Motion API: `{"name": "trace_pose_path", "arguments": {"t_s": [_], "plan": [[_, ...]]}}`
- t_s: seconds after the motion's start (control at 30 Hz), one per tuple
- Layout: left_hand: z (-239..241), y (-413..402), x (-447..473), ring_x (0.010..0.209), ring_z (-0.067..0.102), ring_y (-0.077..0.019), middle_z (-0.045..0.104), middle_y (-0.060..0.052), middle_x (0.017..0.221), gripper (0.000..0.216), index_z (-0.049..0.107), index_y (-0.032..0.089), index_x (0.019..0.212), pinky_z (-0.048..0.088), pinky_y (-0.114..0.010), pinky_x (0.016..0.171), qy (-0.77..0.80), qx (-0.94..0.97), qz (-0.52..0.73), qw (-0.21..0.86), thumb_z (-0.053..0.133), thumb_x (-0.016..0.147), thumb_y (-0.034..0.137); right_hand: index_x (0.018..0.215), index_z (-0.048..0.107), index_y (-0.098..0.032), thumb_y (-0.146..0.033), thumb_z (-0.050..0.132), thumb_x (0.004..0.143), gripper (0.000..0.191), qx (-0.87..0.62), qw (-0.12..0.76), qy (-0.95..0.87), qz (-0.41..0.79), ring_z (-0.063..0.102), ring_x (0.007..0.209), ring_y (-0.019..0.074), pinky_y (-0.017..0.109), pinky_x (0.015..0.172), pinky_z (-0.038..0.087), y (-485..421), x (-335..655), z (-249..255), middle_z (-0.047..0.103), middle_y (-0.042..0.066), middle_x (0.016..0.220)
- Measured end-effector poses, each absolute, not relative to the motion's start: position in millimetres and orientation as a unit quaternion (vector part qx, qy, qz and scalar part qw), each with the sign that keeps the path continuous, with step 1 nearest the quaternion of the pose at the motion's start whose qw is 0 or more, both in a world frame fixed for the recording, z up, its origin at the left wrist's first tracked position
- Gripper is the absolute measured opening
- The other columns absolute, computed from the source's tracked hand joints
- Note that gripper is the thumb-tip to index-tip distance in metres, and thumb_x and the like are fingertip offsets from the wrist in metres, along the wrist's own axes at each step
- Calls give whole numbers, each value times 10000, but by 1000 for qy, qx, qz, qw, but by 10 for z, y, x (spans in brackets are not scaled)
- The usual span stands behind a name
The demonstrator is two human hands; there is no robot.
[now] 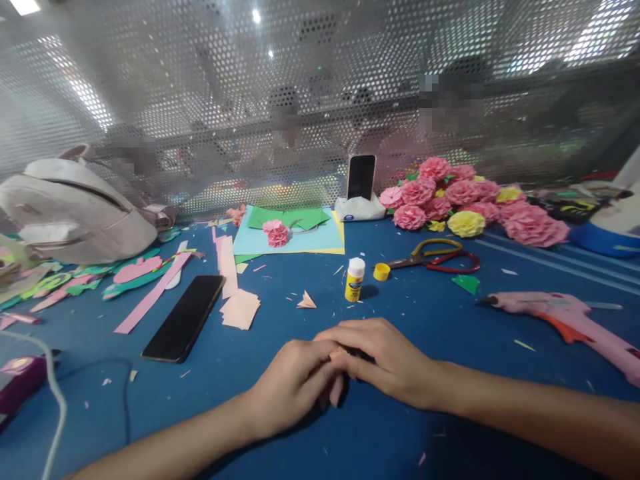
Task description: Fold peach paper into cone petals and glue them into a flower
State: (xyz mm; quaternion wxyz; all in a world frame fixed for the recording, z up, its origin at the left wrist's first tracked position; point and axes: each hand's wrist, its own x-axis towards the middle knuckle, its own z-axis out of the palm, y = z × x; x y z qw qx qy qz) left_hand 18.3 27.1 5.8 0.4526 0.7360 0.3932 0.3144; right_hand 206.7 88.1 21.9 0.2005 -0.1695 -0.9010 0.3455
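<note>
My left hand point(296, 381) and my right hand point(383, 355) meet above the blue table point(280, 440), fingers curled and fingertips pressed together. Whatever lies between the fingers is hidden or too small to name. Just beyond them stands an upright glue stick point(354, 281), its white end up, with a yellow cap point(381, 271) beside it. A small folded peach paper piece point(307, 301) rests a little to the left. Farther left are a stack of peach paper squares point(241, 309) and a dark phone point(184, 319) lying flat.
Scissors point(433, 257) and a pink glue gun point(560, 310) lie at right. Pink paper flowers point(420, 191) are heaped behind. Coloured sheets point(320, 241) bear a pink flower point(276, 233). A bag point(75, 207), paper strips point(155, 293) and a white cable point(57, 393) occupy the left side.
</note>
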Motion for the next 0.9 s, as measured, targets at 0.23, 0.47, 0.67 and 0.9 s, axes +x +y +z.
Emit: {"name": "trace_pose_path", "arguments": {"t_s": [0.23, 0.47, 0.67, 0.9], "plan": [[92, 353, 183, 420, 479, -85, 582, -3, 531, 417, 570, 126, 819, 395, -199, 488, 353, 581, 348, 646, 512, 930, 524, 1257, 583, -148, -568, 324, 998, 558, -167, 202, -831, 491, 600, 724, 151, 260, 697, 449, 968, 2047, 217, 684, 64, 914], [146, 340, 188, 414, 498, -92, 581, -8, 506, 434, 582, 120, 792, 392, -204, 481, 358, 567, 349, 655, 527, 917, 532, 1276, 582, -138, -548, 466, 957, 532, -181, 189, -824, 502, 571, 667, 141, 253, 656, 437, 985, 2050, 185, 661, 27, 764], [84, 321, 186, 410, 475, -86, 569, 5, 501, 422, 567, 128, 797, 386, -198, 482, 368, 582, 356, 632, 502, 933, 522, 1250, 596, -180, -482, 535, 941, 436, -201, 171, -831, 489, 604, 803, 165, 278, 743, 455, 984, 2040, 211, 680, 47, 941], [73, 291, 212, 453, 487, -86, 565, 9, 514, 419, 509, 159, 667, 407, -194, 532, 399, 632, 344, 568, 460, 972, 441, 1102, 622, -185, -447, 639, 881, 343, -193, 171, -824, 505, 555, 791, 144, 247, 695, 429, 985, 2024, 232, 638, 17, 936]]}}
